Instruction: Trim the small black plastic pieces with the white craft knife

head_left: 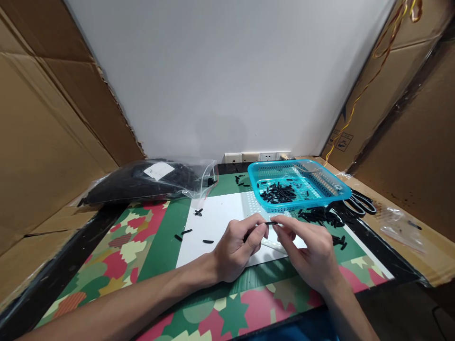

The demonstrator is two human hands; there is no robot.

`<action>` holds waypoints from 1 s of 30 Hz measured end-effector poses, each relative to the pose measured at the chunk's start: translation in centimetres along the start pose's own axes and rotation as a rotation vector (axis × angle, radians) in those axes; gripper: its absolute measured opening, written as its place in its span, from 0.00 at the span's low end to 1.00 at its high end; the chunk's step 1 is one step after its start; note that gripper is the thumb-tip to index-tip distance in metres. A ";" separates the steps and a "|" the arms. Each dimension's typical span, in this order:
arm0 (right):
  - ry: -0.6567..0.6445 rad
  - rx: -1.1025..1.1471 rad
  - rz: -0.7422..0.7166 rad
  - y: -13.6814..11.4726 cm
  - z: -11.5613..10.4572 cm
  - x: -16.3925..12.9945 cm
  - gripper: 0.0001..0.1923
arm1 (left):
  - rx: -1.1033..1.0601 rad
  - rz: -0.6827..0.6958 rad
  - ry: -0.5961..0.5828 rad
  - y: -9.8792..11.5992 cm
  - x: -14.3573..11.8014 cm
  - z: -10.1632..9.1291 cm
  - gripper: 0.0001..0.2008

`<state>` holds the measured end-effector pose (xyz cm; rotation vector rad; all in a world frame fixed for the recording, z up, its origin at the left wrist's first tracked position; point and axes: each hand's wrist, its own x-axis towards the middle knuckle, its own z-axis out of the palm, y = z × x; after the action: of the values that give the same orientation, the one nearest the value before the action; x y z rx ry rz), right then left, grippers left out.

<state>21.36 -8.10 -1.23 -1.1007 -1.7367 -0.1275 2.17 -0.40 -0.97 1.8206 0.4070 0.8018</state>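
Both hands are up over the white sheet [216, 222] on the counter [106, 265], working one tiny black plastic piece [270, 223]. Left hand [236, 248] is pinching one end between thumb and fingers, and the right hand [311, 251] has its fingertips closed on the other end. It sits in the air between them, just in front of the blue basket [322, 182], which holds more of the same pieces. More lie loose beside the basket. Honestly the risk is that it's so small it could pop out of the grip and vanish among the loose pieces [320, 217].
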 end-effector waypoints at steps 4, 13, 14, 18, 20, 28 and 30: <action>-0.038 0.016 0.008 0.0 0.0 0.0 0.08 | 0.005 0.012 0.009 -0.1 0.0 0.0 0.22; -0.060 0.026 -0.014 0.0 -0.1 0.0 0.08 | -0.045 -0.004 -0.010 -0.2 0.0 0.1 0.22; -0.061 0.030 -0.016 0.0 -0.1 0.0 0.08 | -0.047 -0.007 -0.011 -0.2 0.0 0.1 0.22; -0.050 0.035 -0.018 0.0 -0.1 0.1 0.09 | -0.034 -0.003 -0.013 -0.2 0.0 0.1 0.21; -0.036 0.036 -0.022 0.0 -0.1 0.1 0.09 | -0.019 0.008 -0.014 -0.1 0.0 0.1 0.21; -0.033 0.032 -0.014 -0.1 -0.2 0.1 0.08 | 0.029 0.008 0.012 0.0 0.1 0.2 0.21; -0.056 0.024 0.008 -0.2 -0.2 0.2 0.07 | 0.031 0.000 0.028 0.1 0.2 0.3 0.21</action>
<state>21.38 -8.18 -0.93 -1.1031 -1.7790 -0.0716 2.51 -0.51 -0.89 1.8395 0.4392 0.8261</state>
